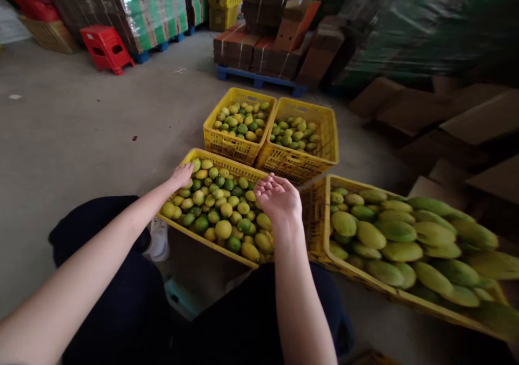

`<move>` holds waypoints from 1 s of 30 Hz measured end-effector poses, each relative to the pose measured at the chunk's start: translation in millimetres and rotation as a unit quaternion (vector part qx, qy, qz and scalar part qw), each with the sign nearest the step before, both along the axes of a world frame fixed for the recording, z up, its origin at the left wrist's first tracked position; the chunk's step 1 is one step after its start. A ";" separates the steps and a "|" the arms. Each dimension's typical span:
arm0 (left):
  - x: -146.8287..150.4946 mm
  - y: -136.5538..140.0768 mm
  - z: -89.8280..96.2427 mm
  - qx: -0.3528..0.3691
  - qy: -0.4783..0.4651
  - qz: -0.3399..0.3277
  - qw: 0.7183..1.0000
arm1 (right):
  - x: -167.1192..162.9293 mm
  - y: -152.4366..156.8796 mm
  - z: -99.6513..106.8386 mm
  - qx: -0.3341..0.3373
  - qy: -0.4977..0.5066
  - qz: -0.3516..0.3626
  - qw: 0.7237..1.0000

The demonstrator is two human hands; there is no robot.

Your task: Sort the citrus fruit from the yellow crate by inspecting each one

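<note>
A yellow plastic crate of small green and yellow lemons stands in front of my knees. At its far left corner is my left hand, fingers stretched out over the rim beside a pale green lemon. Whether the fingertips touch that lemon I cannot tell. Over the crate's right end my right hand is turned palm up, its fingers loosely curled and apart, with nothing in the palm.
Two more yellow crates with similar fruit adjoin behind. To the right, another crate is heaped with large oblong green-yellow fruits. Farther off are stacked cartons on a blue pallet, a red stool and loose cardboard.
</note>
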State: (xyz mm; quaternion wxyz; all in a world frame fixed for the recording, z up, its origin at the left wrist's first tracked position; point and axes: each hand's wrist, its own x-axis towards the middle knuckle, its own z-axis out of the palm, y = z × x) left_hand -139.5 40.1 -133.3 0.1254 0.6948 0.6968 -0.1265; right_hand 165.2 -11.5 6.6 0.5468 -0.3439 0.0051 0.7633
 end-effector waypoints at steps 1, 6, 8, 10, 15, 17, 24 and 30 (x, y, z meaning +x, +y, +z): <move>4.1 16.9 -1.0 0.003 0.011 0.013 1.000 | 0.4 -0.8 1.4 0.007 0.005 0.000 1.000; 21.2 67.7 -15.0 -0.010 0.053 0.028 0.998 | 1.1 3.0 4.2 0.017 -0.005 -0.032 0.999; 22.4 70.0 -19.9 -0.011 0.066 0.024 0.998 | 0.1 4.8 2.6 0.010 -0.007 -0.021 1.000; 20.3 65.7 -21.8 -0.011 0.071 0.012 0.997 | -1.7 5.3 1.1 0.012 -0.003 -0.002 1.000; 9.6 51.2 -11.6 -0.027 0.063 -0.046 0.997 | -8.3 0.8 3.4 -0.009 0.004 0.006 1.000; 6.1 50.7 -0.4 -0.033 0.065 -0.070 0.995 | -11.4 -1.1 4.1 -0.021 0.004 0.005 1.000; 32.2 56.8 92.0 0.142 -0.065 -0.204 0.967 | -34.9 -10.8 -8.1 -0.034 -0.027 -0.027 0.999; 85.6 20.9 175.3 0.101 -0.304 -0.339 0.885 | -42.5 -13.0 2.8 -0.075 0.030 -0.011 0.997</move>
